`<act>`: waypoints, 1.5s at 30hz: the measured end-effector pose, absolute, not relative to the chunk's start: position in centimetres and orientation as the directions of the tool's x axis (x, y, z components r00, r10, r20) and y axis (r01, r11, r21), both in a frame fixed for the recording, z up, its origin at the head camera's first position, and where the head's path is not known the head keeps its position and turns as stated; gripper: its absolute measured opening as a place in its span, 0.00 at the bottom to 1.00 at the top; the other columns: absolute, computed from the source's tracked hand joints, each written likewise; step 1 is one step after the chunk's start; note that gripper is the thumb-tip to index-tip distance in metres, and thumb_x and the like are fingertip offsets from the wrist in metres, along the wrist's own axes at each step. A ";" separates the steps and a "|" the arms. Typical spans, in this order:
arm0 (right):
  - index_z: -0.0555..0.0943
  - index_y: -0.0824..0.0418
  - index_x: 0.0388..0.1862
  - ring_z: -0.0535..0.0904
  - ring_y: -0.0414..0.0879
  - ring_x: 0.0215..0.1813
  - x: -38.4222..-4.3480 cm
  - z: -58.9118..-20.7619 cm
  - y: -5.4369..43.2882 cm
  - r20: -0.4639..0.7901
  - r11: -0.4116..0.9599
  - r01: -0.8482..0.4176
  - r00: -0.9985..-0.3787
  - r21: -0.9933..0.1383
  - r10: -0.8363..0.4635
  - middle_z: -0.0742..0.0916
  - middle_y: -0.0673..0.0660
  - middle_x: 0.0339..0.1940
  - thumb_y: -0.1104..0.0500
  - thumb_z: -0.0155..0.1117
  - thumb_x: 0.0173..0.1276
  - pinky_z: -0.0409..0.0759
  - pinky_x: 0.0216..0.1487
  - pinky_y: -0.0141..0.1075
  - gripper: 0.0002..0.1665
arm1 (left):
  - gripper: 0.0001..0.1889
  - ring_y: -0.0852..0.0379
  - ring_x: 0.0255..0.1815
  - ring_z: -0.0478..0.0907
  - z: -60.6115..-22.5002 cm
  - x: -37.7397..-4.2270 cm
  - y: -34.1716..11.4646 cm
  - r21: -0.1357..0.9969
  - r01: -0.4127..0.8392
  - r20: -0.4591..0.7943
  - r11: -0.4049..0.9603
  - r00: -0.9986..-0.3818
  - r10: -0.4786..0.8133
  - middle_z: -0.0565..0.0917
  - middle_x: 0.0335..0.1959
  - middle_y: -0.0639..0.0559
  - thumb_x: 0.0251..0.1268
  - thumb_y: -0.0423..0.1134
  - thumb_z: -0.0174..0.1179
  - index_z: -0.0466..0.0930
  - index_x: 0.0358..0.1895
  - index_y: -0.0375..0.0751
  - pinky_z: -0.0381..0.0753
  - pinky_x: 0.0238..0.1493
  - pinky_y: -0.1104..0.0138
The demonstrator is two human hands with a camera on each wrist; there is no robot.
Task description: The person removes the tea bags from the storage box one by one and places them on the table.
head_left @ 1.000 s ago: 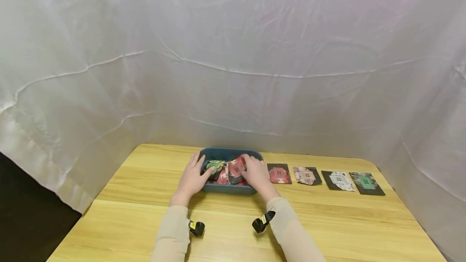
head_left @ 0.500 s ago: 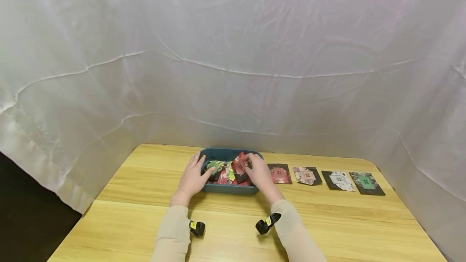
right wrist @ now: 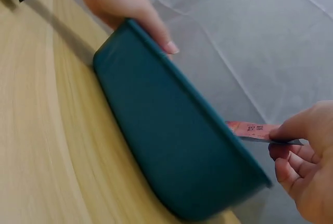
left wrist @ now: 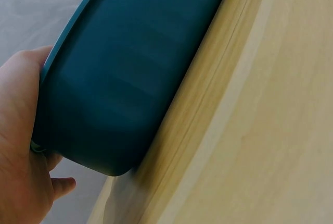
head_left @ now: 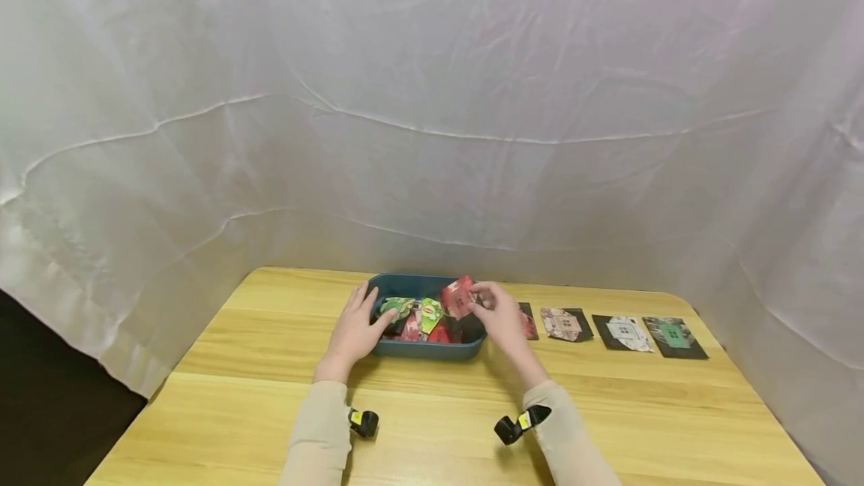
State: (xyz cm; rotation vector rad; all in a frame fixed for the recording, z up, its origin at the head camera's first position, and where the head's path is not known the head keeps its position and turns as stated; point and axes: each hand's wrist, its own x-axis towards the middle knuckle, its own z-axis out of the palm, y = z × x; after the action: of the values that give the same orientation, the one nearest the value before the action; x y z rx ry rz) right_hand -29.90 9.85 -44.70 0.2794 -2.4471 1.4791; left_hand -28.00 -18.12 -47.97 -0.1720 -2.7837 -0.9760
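Observation:
A teal plastic bin (head_left: 425, 352) stands near the table's back edge. My left hand (head_left: 354, 330) grips its left end, thumb over the rim and fingers along the outside; the left wrist view shows this hand (left wrist: 21, 140) against the bin's wall (left wrist: 119, 78). In my right hand (head_left: 502, 319), thumb and fingers pinch a red tea bag sachet (head_left: 459, 297) at its edge. The right wrist view shows the sachet (right wrist: 247, 129) just above the rim, its label side up. Inside the bin lie a yellow-green sachet (head_left: 431, 314), a green one (head_left: 398, 307) and red ones (head_left: 409, 327).
To the bin's right, several flat sachets form a row: a red one (head_left: 529, 322) partly behind my right hand, a pink one (head_left: 565, 325), a white one (head_left: 624, 334) and a green one (head_left: 676, 337). A pale curtain (head_left: 432, 171) hangs behind the wooden table (head_left: 432, 411).
My right hand has lifted the red sachet up and rightward from the pile, uncovering the yellow-green sachet beneath it. The left hand has stayed at the bin's left end.

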 end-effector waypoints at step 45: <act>0.84 0.52 0.51 0.79 0.28 0.32 -22.1 -41.4 32.2 0.106 0.031 -0.103 -0.882 -0.994 0.460 0.85 0.34 0.32 0.64 0.67 0.65 0.78 0.29 0.22 0.16 | 0.41 0.41 0.81 0.41 -48.1 -28.1 -18.4 0.614 0.172 0.204 0.770 -0.977 0.056 0.48 0.81 0.43 0.70 0.64 0.48 0.55 0.77 0.41 0.50 0.77 0.43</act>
State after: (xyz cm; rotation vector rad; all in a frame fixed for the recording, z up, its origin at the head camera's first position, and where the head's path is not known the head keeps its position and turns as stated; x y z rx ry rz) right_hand -22.15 32.20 -41.37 -0.3617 -1.9165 1.9059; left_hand -28.06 -18.37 -48.15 -0.1814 -2.7901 -0.9936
